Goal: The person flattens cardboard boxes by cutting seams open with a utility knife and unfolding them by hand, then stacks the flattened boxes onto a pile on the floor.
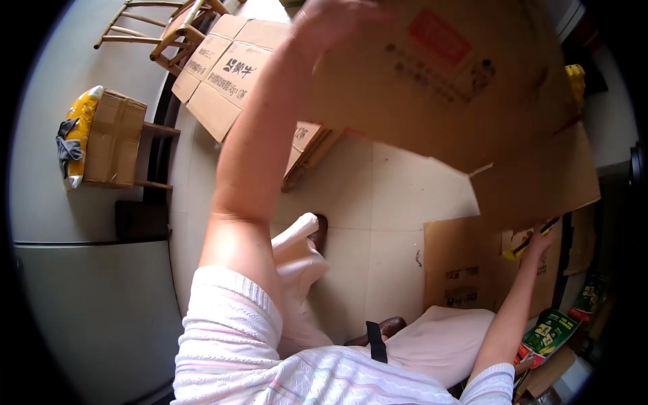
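A large flattened cardboard box [405,101] with red and dark print is raised in front of me, its lower flap [540,175] hanging at the right. My left hand [337,20], blurred and partly cut off by the top of the view, is closed on the upper left edge of this cardboard. Down at the right, my right hand [538,244] is closed around a slim yellow-and-black tool [517,251] that resembles a box cutter. That hand is just below the flap; whether it touches the flap I cannot tell.
Another flattened carton [466,270] stands beside my right leg. More printed cartons [233,71] lean near a bamboo chair [185,30]. At the left are a taped box [115,138] with a yellow bag [82,135] and a grey cabinet [94,304]. Green packages [550,334] lie lower right.
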`<control>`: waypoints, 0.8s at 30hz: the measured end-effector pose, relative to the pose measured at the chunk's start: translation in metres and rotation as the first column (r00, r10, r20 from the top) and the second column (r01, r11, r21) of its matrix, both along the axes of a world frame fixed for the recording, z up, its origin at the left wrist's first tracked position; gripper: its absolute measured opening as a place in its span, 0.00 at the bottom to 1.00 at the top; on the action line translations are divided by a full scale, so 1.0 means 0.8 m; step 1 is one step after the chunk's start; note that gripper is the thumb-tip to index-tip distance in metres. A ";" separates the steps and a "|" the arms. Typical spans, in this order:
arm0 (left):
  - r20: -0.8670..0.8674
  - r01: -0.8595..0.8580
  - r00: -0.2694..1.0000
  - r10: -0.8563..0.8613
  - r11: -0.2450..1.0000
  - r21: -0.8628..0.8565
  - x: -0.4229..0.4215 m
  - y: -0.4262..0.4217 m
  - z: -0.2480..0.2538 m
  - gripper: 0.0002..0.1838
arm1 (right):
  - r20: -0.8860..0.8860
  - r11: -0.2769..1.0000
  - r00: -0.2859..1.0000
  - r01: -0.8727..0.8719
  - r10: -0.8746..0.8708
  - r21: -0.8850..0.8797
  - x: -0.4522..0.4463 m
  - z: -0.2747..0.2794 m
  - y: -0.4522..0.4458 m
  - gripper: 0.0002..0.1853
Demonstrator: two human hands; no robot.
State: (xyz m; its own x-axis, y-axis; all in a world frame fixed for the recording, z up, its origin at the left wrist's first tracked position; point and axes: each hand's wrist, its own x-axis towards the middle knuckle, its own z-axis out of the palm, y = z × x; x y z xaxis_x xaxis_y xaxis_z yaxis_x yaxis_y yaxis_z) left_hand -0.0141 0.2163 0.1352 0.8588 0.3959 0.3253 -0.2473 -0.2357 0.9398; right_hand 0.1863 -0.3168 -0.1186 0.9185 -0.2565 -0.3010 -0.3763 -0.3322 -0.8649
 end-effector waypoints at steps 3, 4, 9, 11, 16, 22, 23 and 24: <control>0.106 0.038 0.994 -0.027 0.994 -0.099 -0.014 -0.033 0.071 0.11 | -0.022 0.982 1.000 0.014 -0.010 0.188 -0.015 0.036 0.043 0.10; 0.135 0.018 0.991 -0.008 0.997 -0.072 -0.018 -0.032 0.082 0.11 | -0.022 0.988 1.000 0.007 -0.004 0.156 -0.018 0.041 0.053 0.10; 0.290 -0.306 0.928 0.234 0.923 0.234 -0.054 -0.016 0.124 0.12 | -0.035 0.995 0.995 -0.097 0.098 0.040 -0.027 0.036 0.085 0.14; 0.378 -0.410 0.878 0.294 0.869 0.277 -0.070 -0.008 0.134 0.10 | -0.014 0.986 0.987 -0.162 0.162 0.032 -0.022 0.018 0.082 0.16; 0.516 -0.735 0.678 0.523 0.501 0.457 -0.111 0.016 0.154 0.09 | 0.087 0.973 0.979 -0.196 0.186 0.124 -0.031 0.004 0.098 0.16; 0.639 -0.325 0.347 0.686 -0.551 0.768 -0.165 0.127 0.117 0.14 | 0.093 0.958 0.963 -0.263 0.254 0.110 -0.031 -0.003 0.106 0.18; 0.660 -0.444 0.440 0.609 -0.491 0.749 -0.159 0.110 0.096 0.15 | 0.092 0.958 0.961 -0.271 0.262 0.093 -0.031 -0.003 0.105 0.18; 0.629 -0.423 0.467 0.622 -0.468 0.776 -0.158 0.108 0.072 0.17 | 0.098 0.954 0.955 -0.289 0.281 0.078 -0.033 -0.002 0.104 0.18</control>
State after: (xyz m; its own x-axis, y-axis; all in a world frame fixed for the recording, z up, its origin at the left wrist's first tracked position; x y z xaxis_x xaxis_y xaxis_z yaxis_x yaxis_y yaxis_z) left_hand -0.1405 0.3024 0.1930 0.4863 0.1442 0.8618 0.7140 -0.6341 -0.2968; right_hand 0.1595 -0.2335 -0.1200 0.9725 0.0441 -0.2287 -0.2014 -0.3339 -0.9208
